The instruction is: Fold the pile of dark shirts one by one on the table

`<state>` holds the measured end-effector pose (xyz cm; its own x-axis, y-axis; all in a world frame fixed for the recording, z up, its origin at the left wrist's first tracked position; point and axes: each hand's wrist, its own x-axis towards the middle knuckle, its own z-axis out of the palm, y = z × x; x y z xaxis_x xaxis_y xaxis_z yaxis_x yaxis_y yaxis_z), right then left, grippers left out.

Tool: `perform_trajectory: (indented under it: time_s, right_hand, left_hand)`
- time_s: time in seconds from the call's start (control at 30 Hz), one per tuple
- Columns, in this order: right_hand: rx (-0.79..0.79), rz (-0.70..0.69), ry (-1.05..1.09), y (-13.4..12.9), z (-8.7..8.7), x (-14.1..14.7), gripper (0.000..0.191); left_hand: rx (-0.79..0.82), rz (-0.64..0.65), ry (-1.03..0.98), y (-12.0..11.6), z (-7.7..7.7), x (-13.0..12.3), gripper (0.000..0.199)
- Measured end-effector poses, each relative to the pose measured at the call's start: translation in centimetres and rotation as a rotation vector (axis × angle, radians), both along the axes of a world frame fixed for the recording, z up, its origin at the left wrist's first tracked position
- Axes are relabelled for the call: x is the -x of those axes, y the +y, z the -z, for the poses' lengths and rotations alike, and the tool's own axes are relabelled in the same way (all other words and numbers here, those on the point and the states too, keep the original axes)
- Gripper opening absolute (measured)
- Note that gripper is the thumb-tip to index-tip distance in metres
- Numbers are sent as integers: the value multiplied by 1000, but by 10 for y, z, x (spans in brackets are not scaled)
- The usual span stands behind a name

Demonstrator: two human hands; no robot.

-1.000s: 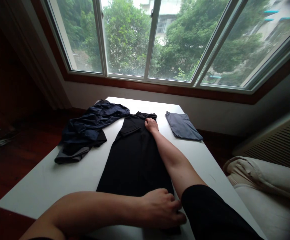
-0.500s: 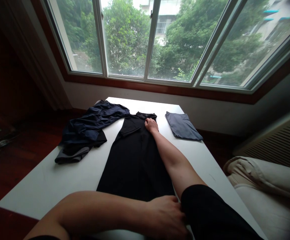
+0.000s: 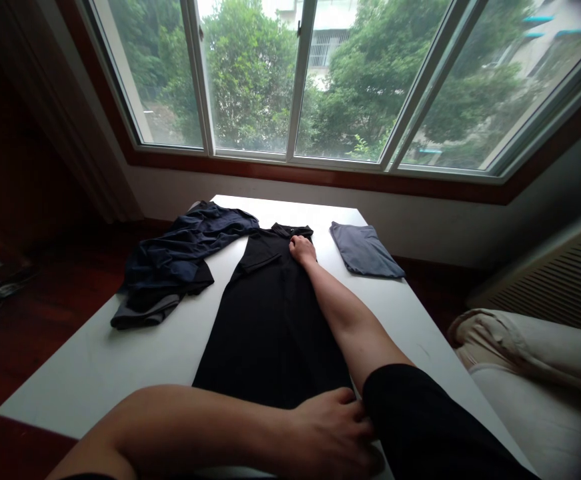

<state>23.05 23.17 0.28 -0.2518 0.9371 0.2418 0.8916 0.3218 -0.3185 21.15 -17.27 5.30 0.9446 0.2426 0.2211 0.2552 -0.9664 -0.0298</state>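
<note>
A black short-sleeved shirt (image 3: pixel 265 327) lies lengthwise on the white table (image 3: pixel 85 360), its collar toward the window and one sleeve folded inward over it. At the shirt's upper right, just below the collar, rests my right hand (image 3: pixel 303 250), with its fingers curled against the cloth. My left hand (image 3: pixel 333 430) reaches across the bottom of the view to the shirt's lower right edge, close to my right sleeve. Its fingertips are dark and partly hidden, so what they grip cannot be made out.
Dark blue and black clothes (image 3: pixel 180 253) lie heaped on the table's left side. A folded grey garment (image 3: pixel 367 250) is at the back right. Beyond the table is a window (image 3: pixel 250 160); rolled cream bedding (image 3: pixel 535 353) sits to the right.
The view has shifted very slightly. My left hand has moved slightly at the shirt's lower right edge, while my right hand stays near the collar.
</note>
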Motion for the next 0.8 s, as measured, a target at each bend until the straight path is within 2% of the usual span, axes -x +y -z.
perform_trajectory:
  time_s: [0.1,0.27,0.33,0.5,0.63,0.7,0.8]
  right_hand:
    - [13,0,10,-1,-2,0,32]
    - [33,-13,49,-6,-6,1,31]
    - [46,-25,71,-9,-9,-1,30]
    - [122,-81,140,-13,-29,-12,28]
    - [125,-112,201,-28,-45,-31,30]
    - [97,-150,273,-50,-46,-45,29]
    - [99,-291,455,-112,-40,-74,24]
  left_hand:
    - [13,21,-33,-3,-5,5,23]
    - [29,323,-27,-6,-5,21,17]
    - [38,358,3,-4,-9,27,17]
    - [27,152,-8,6,-22,35,19]
    - [85,44,-42,15,-14,39,18]
    - [201,26,-87,16,-11,44,29]
    - [472,60,-175,16,-16,57,47]
